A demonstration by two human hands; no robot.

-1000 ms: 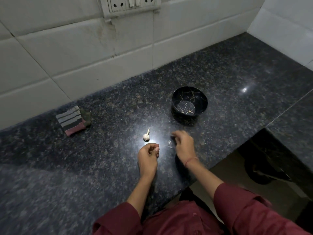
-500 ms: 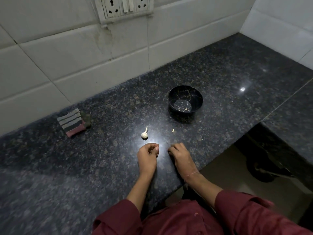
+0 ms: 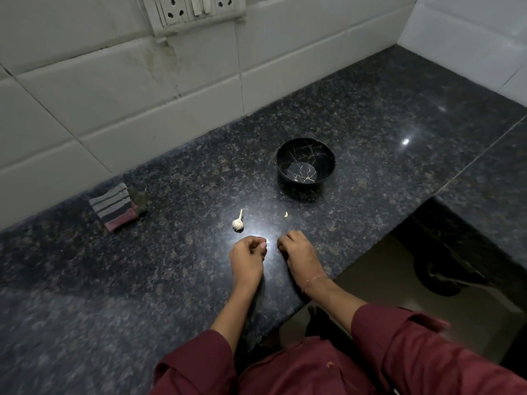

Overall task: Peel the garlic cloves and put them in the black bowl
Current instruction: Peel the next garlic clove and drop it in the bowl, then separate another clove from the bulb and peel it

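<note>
A black bowl (image 3: 305, 163) with gold veins stands empty on the dark granite counter (image 3: 385, 115). In front of it to the left lies a small garlic bulb (image 3: 237, 222) with its stalk, and a small pale garlic piece (image 3: 285, 214) lies to the bulb's right. My left hand (image 3: 246, 259) rests on the counter just below the bulb, its fingers curled round something small; a pale tip shows at the thumb, apparently a garlic clove. My right hand (image 3: 299, 255) is close beside it, fingers curled under, with nothing visible in it.
A folded striped cloth (image 3: 114, 206) lies at the left by the tiled wall. A socket panel (image 3: 194, 8) is on the wall above. The counter's front edge drops off to the floor (image 3: 385, 280) at the right of my right arm.
My right hand has drawn back from the spot in front of the bowl to beside my left hand, leaving the small pale piece on the counter. My left hand has stayed put.
</note>
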